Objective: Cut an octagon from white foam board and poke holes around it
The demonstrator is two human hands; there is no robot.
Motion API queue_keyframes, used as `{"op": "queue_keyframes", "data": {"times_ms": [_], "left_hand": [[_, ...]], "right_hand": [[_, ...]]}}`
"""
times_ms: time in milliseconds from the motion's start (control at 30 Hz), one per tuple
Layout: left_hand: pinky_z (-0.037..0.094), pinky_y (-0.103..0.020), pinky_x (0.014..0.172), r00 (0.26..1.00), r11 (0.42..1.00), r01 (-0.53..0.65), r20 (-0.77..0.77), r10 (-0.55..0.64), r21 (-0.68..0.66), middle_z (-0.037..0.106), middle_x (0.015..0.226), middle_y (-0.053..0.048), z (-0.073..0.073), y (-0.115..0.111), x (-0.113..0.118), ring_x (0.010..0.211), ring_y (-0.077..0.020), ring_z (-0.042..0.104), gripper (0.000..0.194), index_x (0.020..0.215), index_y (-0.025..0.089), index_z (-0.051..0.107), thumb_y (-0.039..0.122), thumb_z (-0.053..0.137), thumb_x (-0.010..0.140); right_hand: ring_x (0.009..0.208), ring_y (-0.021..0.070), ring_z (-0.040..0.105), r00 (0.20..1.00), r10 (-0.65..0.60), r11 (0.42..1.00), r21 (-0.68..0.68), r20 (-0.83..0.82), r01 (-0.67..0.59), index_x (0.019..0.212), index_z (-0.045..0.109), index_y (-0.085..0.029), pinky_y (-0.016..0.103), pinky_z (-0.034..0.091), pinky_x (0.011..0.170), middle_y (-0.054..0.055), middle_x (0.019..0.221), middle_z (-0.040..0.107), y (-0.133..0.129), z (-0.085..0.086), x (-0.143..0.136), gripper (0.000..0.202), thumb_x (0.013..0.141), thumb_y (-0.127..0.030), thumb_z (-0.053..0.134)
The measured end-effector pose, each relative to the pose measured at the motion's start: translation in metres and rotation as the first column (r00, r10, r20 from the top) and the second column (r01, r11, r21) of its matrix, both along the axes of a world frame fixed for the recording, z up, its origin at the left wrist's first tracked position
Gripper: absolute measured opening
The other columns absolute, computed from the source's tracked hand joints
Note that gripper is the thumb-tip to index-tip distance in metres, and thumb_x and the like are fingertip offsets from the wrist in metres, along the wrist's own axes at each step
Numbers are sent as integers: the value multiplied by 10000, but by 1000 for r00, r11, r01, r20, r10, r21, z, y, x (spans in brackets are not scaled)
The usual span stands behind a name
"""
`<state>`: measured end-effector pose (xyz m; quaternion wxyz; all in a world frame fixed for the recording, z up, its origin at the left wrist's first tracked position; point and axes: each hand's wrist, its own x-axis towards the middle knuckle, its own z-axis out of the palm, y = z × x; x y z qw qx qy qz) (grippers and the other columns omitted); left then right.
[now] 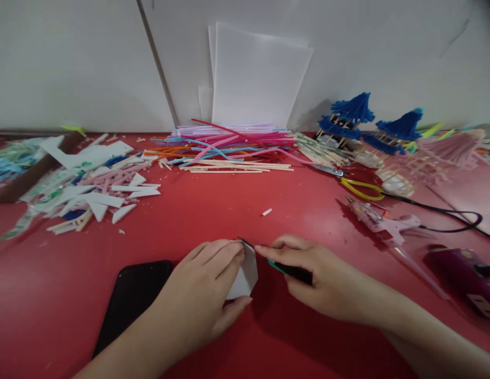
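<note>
My left hand (207, 287) presses a small white foam piece (245, 276) flat on the red table (229, 210), fingers on its top edge and thumb below it. My right hand (308, 276) grips a black and green utility knife (290, 271), whose blade tip touches the piece's upper right edge. The hands meet near the table's front middle.
A black phone (130, 300) lies left of my left hand. White foam offcuts (90, 197) are piled at left, coloured straws and sticks (232, 147) at the back, white sheets (256, 79) against the wall. Yellow scissors (359, 187), a glue gun (382, 221) and blue-roofed models (355, 118) sit right.
</note>
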<state>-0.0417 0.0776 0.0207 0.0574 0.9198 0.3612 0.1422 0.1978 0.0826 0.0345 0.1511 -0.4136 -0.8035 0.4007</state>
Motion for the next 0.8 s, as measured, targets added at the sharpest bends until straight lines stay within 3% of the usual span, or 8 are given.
{"op": "queue_keyframes", "data": {"times_ms": [233,433,800], "left_hand": [[555,-469,894,999,999,-29,37,31,-33,673,1188,-156,-1,-1,0,1044,-306,649,473,1219,124,558,282,651,784],[573,-482,862,999,999,-32,21,33,-21,678,1192,-158,0,-1,0,1034,-322,661,478,1209,127,562,258,638,756],[578,-451,865,999,1000,-26,33,26,1,683,1179,-147,0,0,0,1031,-301,664,453,1204,134,561,240,621,768]], "right_hand": [[870,132,585,999,-12,999,-31,40,13,1439,451,-337,271,459,811,13,974,609,2,-2,1,760,770,24,459],[829,155,573,994,-20,1000,-9,110,21,1443,456,-305,287,450,769,26,902,602,-1,6,-3,702,800,-23,460],[879,174,590,990,-20,1000,-19,139,23,1446,458,-273,318,466,827,55,969,629,1,6,-8,695,796,-29,459]]}}
